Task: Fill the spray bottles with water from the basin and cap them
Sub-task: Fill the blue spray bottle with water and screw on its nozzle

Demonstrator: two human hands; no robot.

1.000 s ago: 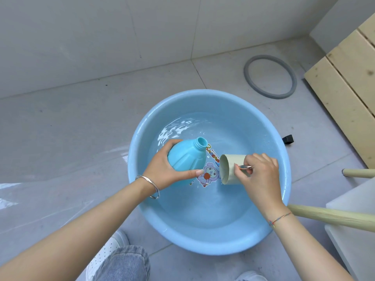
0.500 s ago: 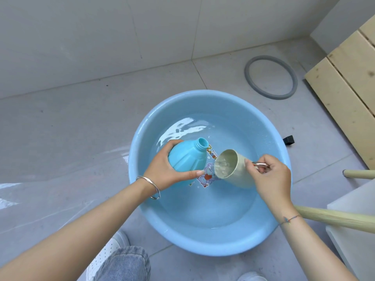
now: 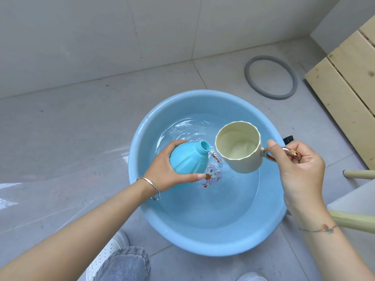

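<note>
The cup (image 3: 238, 147), which a second ago lay on its side dipping into the water, has come up out of the basin (image 3: 203, 248). It now sits upright with water in it, level with the open neck of the blue spray bottle (image 3: 188, 159) and just to its right. The scoop looks done, and pouring into the bottle should be next. The right hand (image 3: 300, 169) is closed on the cup's metal handle (image 3: 284, 154), thumb and fingers pinching it. The left hand (image 3: 164, 175) is wrapped round the bottle's body, holding it tilted over the basin's left side, uncapped, with its mouth pointing toward the cup. No cap is in view.
</note>
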